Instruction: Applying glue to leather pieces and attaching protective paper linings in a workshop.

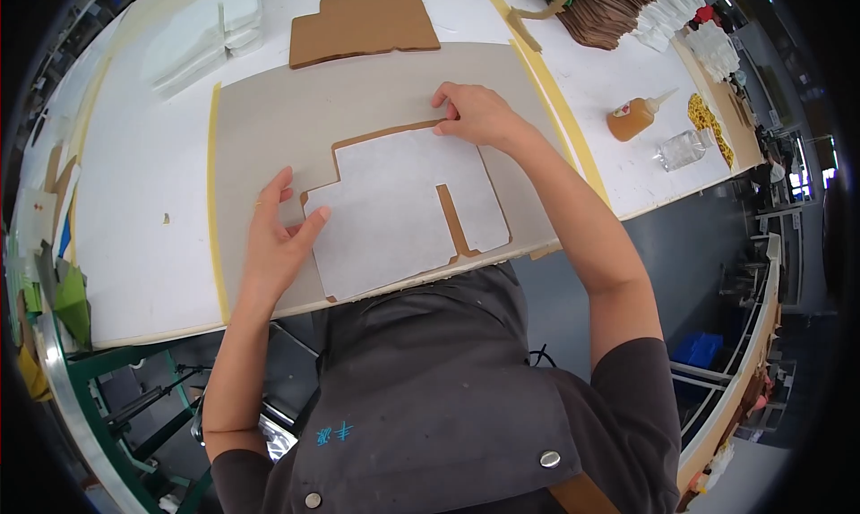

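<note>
A white sheet [385, 205] lies over a brown piece [452, 223] of nearly the same outline, whose rim shows along several edges and through a narrow slot. Both rest on a grey board near the table's front edge. My left hand [279, 236] is at the stepped left side, fingers apart, its thumb tip touching the white sheet. At the far right corner is my right hand [479, 115], its thumb on the sheet's edge and its bent fingers apart from the thumb, beyond the brown rim.
Brown cut pieces [367, 29] lie beyond the grey board [269, 111], with white stacked pieces [210, 30] at far left. To the right stand a amber-filled squeeze bottle [632, 118] and a clear bottle [683, 150]. A brown stack [602, 11] sits at far right.
</note>
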Demonstrator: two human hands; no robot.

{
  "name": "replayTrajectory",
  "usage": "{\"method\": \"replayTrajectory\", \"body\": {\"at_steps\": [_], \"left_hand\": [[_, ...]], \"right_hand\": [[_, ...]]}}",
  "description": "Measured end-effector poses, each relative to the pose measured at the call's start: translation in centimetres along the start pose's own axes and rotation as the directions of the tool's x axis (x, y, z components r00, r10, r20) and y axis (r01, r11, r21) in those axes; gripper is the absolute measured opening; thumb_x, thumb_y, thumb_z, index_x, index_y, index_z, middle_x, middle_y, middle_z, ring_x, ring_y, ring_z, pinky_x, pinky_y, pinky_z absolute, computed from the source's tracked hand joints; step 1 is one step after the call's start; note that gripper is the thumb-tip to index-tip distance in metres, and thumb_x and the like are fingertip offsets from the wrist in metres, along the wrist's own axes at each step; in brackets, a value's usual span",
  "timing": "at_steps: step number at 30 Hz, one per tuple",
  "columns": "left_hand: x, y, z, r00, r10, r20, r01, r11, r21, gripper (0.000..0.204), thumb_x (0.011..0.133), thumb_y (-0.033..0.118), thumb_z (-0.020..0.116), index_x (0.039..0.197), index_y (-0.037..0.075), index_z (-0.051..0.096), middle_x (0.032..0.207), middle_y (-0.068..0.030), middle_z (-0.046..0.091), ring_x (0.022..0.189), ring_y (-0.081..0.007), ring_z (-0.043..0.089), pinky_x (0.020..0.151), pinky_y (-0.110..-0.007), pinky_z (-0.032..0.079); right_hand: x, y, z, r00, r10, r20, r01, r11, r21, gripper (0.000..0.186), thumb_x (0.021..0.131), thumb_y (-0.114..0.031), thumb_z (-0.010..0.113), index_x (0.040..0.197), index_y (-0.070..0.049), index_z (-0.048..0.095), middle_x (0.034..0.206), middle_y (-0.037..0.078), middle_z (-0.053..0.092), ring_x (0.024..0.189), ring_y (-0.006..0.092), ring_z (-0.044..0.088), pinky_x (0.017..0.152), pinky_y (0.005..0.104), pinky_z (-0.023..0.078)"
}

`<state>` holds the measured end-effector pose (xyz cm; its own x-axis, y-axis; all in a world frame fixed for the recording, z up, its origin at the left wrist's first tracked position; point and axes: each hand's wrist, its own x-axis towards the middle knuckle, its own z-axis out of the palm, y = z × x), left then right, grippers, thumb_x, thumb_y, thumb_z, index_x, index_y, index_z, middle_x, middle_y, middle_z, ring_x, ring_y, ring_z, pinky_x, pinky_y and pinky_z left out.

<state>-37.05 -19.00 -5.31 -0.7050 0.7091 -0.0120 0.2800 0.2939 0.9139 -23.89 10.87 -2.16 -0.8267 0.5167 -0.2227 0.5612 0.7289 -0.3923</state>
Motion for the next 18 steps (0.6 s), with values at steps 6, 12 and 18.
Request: {"method": "replayTrajectory", "body": {"at_steps": [6, 12, 18], "left_hand": [[2.8, 0.7, 2.0, 0.893, 0.399, 0.207, -0.449, 0.761, 0.468, 0.057, 0.089, 0.020, 0.070, 0.140, 0.006, 0.049, 0.144, -0.0170, 0.047, 0.130, -0.0362, 0.046, 0.106, -0.045, 0.041], [6.3, 2.1, 10.2, 0.767, 0.431, 0.476, -0.642, 0.521, 0.562, 0.070, 0.096, 0.047, 0.054, 0.147, 0.001, 0.040, 0.157, -0.0167, 0.032, 0.146, -0.0387, 0.026, 0.118, -0.053, 0.022], [5.1, 0.6, 6.4, 0.843, 0.279, 0.460, -0.534, 0.540, 0.650, 0.081, 0.096, 0.050, 0.053, 0.148, -0.008, 0.032, 0.160, -0.0217, 0.024, 0.148, -0.0389, 0.022, 0.119, -0.054, 0.016]], "right_hand": [[0.7, 2.3, 0.9, 0.992, -0.110, -0.056, 0.108, 0.993, -0.043, 0.033, 0.076, -0.019, 0.078, 0.103, -0.009, 0.064, 0.102, 0.012, 0.062, 0.100, 0.0300, 0.062, 0.085, 0.0408, 0.051], [0.0, 1.5, 1.9, 0.980, -0.109, -0.166, 0.111, 0.994, 0.004, 0.033, 0.076, -0.018, 0.079, 0.103, -0.008, 0.063, 0.109, 0.015, 0.058, 0.103, 0.0325, 0.060, 0.086, 0.0415, 0.051], [-0.4, 1.1, 1.8, 0.988, 0.036, -0.151, -0.021, 0.995, 0.099, 0.031, 0.076, -0.021, 0.079, 0.098, -0.005, 0.064, 0.092, 0.011, 0.067, 0.092, 0.0284, 0.066, 0.082, 0.0381, 0.052]]}}
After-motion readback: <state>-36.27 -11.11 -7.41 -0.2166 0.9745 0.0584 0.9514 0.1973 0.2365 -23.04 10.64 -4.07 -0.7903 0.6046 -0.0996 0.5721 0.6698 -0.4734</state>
